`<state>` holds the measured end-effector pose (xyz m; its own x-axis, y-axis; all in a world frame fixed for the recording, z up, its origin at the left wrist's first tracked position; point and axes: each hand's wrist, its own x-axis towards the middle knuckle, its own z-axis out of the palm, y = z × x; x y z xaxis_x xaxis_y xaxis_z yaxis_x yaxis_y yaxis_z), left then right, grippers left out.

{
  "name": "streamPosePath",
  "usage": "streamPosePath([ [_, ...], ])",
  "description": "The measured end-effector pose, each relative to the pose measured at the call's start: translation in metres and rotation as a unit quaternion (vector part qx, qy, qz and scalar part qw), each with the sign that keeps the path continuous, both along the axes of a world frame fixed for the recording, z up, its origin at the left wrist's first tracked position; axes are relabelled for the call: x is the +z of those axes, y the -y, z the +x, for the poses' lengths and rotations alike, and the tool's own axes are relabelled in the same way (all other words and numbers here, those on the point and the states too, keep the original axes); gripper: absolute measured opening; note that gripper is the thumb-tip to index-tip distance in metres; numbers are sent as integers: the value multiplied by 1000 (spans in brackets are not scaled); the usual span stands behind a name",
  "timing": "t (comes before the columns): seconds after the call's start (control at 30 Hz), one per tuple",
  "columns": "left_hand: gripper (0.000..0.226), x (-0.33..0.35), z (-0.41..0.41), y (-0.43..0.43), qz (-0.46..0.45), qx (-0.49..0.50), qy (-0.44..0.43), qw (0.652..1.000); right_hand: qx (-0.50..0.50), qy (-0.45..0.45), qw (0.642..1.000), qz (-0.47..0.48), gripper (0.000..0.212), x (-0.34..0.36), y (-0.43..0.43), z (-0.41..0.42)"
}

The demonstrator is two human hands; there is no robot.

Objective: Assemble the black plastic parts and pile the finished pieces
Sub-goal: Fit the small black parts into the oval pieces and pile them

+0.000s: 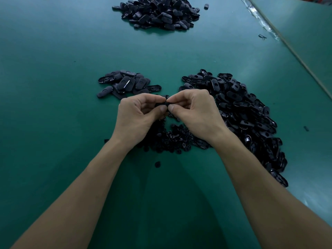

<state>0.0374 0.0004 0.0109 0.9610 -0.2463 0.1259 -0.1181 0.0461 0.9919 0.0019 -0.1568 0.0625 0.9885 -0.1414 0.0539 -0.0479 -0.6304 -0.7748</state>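
Head view, looking down over two bare forearms onto a green counter [53,69]. The left hand [138,112] and right hand [194,108] meet at the centre, fingertips almost touching. Each pinches one end of a small black part [162,104] held just above the counter. The part's long axis runs left to right, from one hand to the other. Fingers hide its ends, so which way it points cannot be told. A heap of small pieces [172,139] lies beneath the wrists. A large pile of oval shells [242,112] sits just right of the right hand. A small pile of closed ovals [125,84], probably finished pieces, lies ahead and to the left, nearer the left hand. A far pile [158,13] lies well beyond.
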Motion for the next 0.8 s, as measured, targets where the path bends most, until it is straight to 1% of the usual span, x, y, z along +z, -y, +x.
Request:
streamPosePath([
  [0.07, 24, 0, 0, 0, 5, 2, 0, 1000, -2, -2, 1000, 3, 12, -1, -1, 0],
  [0.23, 22, 1, -1, 0, -20, 13, -18, 1000, 8, 2, 1000, 2, 14, 0, -1, 0],
  [0.37, 19, 0, 0, 0, -22, 23, -18, 999, 14, -29, 999, 40, 18, 4, 6, -1],
  [0.43, 16, 0, 3, -1, -50, 48, -25, 997, -7, -32, 999, 10, 20, 6, 16, -1],
  [0.5, 16, 1, 6, -3, -100, 72, -49, 991, -38, -37, 997, -64, 22, 7, 29, -2],
  [0.57, 24, 1, 10, -5, -151, 86, -81, 981, -63, -61, 988, -124, 23, 7, 40, -4],
  [0.67, 34, 0, 14, -4, -194, 109, -115, 968, -74, -116, 975, -173, 28, 5, 48, -7],
  [0.73, 48, -1, 15, -3, -187, 112, -127, 968, -68, -139, 972, -176, 33, 3, 47, -8],
  [0.8, 61, -2, 16, -5, -167, 108, -133, 971, -64, -137, 975, -165, 38, 1, 44, -8],
])
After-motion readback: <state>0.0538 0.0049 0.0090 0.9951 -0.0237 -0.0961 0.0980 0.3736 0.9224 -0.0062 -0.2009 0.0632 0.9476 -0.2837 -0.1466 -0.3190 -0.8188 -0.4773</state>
